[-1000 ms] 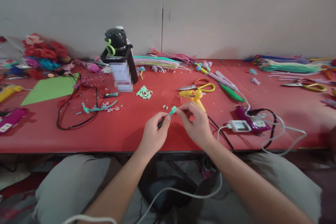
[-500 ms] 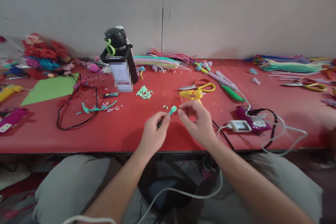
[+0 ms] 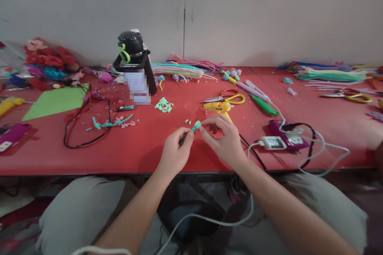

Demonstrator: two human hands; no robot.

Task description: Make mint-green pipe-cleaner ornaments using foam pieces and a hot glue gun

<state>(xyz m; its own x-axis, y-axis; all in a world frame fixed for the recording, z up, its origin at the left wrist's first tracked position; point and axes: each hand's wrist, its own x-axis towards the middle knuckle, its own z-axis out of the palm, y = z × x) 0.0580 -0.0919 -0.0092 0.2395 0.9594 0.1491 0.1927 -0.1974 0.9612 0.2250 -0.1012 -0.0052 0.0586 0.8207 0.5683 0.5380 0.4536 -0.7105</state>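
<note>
A small mint-green piece (image 3: 196,125) on a dark stem is pinched between the thumb and fingers of my left hand (image 3: 177,149). From the right, the thumb and index finger of my right hand (image 3: 224,139) come up against the green tip; whether they grip it or a tiny bit beside it is too small to tell. Two loose green bits (image 3: 188,122) lie just beyond my left fingertips. Farther back is a small pile of green bits (image 3: 164,105). A yellow glue gun (image 3: 218,106) rests behind my right hand, with scissors (image 3: 236,99) behind it.
A black bottle (image 3: 133,48) with a phone (image 3: 137,85) against it stands at the back left. Bundled pipe cleaners (image 3: 332,75) lie at the back right. A purple power strip (image 3: 295,141) with white cables is right of my hands; green paper (image 3: 56,101) lies left.
My right hand has moved slightly left, so its thumb and index finger now meet the green tip. My left hand has stayed nearly still with its piece.
</note>
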